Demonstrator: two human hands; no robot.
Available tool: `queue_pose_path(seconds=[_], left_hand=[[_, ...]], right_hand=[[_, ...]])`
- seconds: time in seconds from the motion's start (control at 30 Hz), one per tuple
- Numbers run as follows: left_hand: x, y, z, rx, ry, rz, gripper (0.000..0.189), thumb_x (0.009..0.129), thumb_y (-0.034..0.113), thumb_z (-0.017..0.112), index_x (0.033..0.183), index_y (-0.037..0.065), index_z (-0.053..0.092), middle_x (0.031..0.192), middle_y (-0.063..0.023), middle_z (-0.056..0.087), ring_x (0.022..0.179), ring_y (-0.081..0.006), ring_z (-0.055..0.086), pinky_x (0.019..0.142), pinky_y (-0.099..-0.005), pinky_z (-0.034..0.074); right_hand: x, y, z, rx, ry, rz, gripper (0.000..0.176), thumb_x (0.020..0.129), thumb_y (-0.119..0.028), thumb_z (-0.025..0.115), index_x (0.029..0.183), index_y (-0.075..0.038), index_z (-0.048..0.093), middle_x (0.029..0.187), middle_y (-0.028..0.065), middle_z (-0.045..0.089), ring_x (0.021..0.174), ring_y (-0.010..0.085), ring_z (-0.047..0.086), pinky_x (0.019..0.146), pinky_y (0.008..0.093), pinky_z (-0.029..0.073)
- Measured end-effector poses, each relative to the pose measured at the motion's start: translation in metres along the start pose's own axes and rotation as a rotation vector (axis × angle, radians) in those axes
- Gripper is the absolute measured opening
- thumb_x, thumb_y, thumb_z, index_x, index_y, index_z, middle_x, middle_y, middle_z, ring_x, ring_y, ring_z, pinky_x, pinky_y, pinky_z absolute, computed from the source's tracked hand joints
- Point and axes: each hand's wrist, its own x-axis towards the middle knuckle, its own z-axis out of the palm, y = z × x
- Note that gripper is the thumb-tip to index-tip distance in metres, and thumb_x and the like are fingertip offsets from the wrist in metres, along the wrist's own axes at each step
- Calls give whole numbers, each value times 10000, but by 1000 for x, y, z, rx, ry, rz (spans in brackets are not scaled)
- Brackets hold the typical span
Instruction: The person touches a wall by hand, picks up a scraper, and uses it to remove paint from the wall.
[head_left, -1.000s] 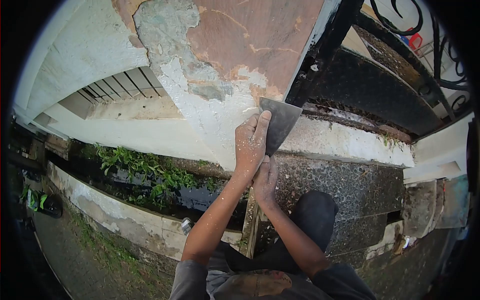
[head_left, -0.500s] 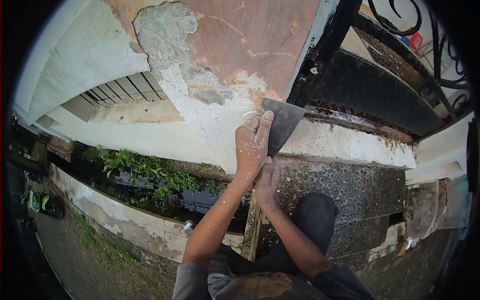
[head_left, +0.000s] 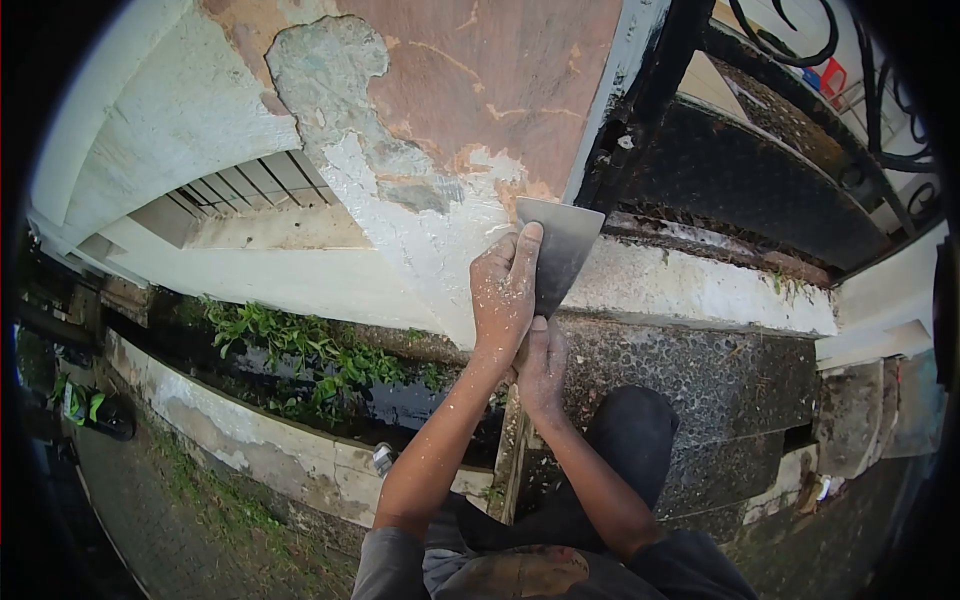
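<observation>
A wide, flat metal scraper (head_left: 565, 255) has its broad edge against the lower part of a peeling wall (head_left: 490, 90), close to the gate post. My left hand (head_left: 503, 285), speckled with white flakes, is closed on the blade's left side, its thumb lying along the face. Just below it, my right hand (head_left: 542, 372) is closed at the scraper's narrow end, thumb pointing up. The handle is mostly hidden by both hands. Around the blade's edge, white paint (head_left: 430, 235) meets exposed pinkish and grey patches.
A black metal gate (head_left: 740, 170) stands to the right of the wall. At lower left runs a ditch with dark water and green plants (head_left: 310, 360), bordered by a low concrete wall (head_left: 260, 430). Rough paving (head_left: 710, 380) lies beside my knee (head_left: 630, 430).
The scraper has shifted slightly left, and its blade catches more light. Both hands keep their hold. The camera view has moved a little.
</observation>
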Motion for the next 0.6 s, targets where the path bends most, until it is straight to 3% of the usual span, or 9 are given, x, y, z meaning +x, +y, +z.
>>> queue_pose_path(seconds=[0.17, 0.33, 0.43, 0.47, 0.6], left_hand=[[-1, -8, -4, 5, -51, -97, 402, 888, 288, 483, 659, -39, 528, 547, -29, 468, 545, -79, 365, 483, -274, 327], [8, 8, -5, -198, -120, 41, 341, 893, 269, 472, 791, -43, 564, 620, -49, 523, 580, -83, 414, 528, -266, 366], [1, -13, -11, -18, -163, -20, 345, 892, 272, 472, 791, -43, 568, 633, -53, 539, 588, -79, 423, 537, -257, 375], [-5, -12, -2, -125, -75, 33, 350, 887, 273, 481, 748, -39, 559, 592, -30, 500, 560, -72, 392, 504, -252, 346], [8, 0, -12, -87, -129, 1, 371, 879, 291, 494, 698, -30, 535, 535, -19, 443, 530, -72, 351, 473, -261, 320]], right_hand=[[-1, -2, -2, -45, 30, 41, 277, 933, -298, 336, 828, -58, 423, 499, -32, 378, 383, 37, 348, 355, 195, 287], [7, -16, 6, -37, 14, 23, 285, 934, -307, 331, 816, -62, 415, 493, -27, 368, 389, 39, 347, 358, 199, 292], [2, 2, -4, -12, -27, 13, 293, 932, -319, 334, 823, -61, 419, 505, -22, 376, 397, 40, 347, 362, 200, 296], [1, 2, -3, -3, 15, 40, 295, 931, -327, 334, 822, -66, 417, 520, -21, 384, 398, 41, 343, 362, 202, 295], [6, -7, 3, -64, -26, -22, 360, 930, -355, 322, 1010, -35, 464, 528, -36, 371, 399, 33, 336, 357, 193, 293]])
